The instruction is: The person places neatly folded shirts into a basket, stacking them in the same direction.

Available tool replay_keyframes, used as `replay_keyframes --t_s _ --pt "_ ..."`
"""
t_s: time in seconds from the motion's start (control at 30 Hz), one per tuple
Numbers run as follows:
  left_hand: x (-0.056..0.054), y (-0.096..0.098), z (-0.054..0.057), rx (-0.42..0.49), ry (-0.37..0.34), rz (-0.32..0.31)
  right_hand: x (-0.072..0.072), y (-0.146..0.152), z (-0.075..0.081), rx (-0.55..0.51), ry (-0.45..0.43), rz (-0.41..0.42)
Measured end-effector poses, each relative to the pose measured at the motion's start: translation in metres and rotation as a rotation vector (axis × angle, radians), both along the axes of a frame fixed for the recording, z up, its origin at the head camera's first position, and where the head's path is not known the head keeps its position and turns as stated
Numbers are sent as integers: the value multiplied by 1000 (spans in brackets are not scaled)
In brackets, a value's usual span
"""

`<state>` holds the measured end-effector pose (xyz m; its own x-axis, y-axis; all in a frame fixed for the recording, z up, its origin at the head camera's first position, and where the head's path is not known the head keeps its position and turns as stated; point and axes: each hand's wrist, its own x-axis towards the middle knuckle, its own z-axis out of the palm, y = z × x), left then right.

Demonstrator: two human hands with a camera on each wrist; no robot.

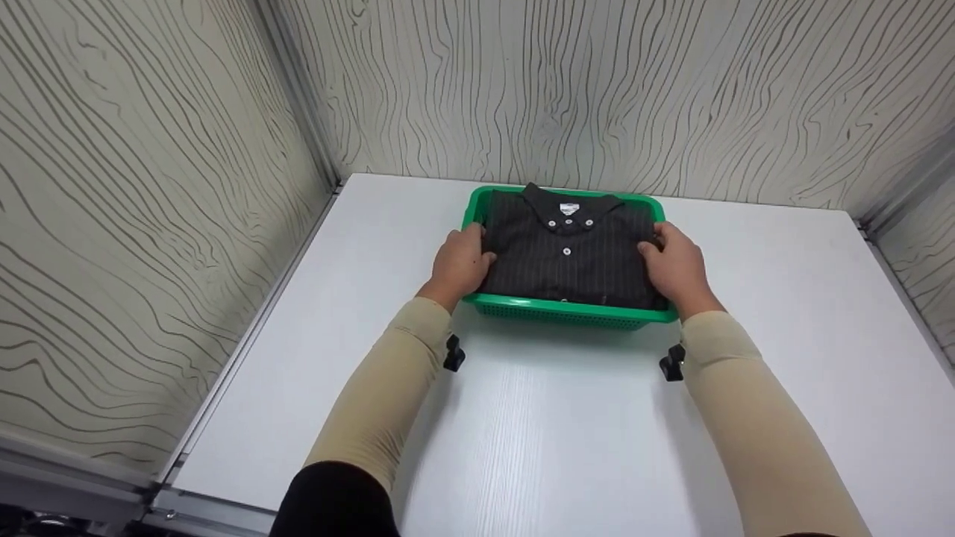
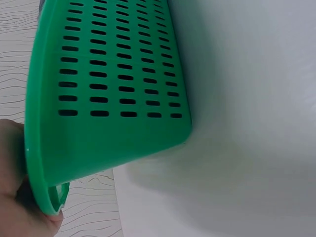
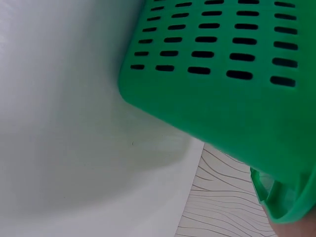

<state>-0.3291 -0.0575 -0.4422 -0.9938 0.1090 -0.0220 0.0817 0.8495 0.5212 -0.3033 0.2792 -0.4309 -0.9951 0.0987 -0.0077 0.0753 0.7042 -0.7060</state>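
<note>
A green plastic basket (image 1: 574,306) with slotted sides stands toward the back of the white table. Inside it lies a folded dark striped button-up shirt (image 1: 571,272), collar toward the back wall, with white buttons and a pale label at the neck. My left hand (image 1: 459,261) grips the basket's left rim, thumb over the inside edge. On the opposite rim, my right hand (image 1: 675,265) holds on the same way. The left wrist view shows the basket's slotted wall (image 2: 113,74) and part of the left hand (image 2: 19,197). Only a sliver of the right hand (image 3: 298,228) appears in the right wrist view.
The white tabletop (image 1: 515,432) extends in front of the basket and to both sides. Wood-grain patterned panels rise at the back (image 1: 582,97) and at the left (image 1: 134,224). A metal frame edge runs along the table's left side.
</note>
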Motion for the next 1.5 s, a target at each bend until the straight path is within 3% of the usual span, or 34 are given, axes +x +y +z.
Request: replay_keyframes --t_s 0.33,0.6,1.07,1.5 --pt "1 1 -3 -127 89 -41 -2 -4 0 95 -15 4" --pt "-1 1 -6 -179 132 -48 -3 -8 1 151 -23 -11" --pt "-11 2 -1 -258 130 -50 -9 -12 4 199 26 -35" --pt "-8 4 -6 -290 117 -57 -5 -13 -5 186 11 -53"
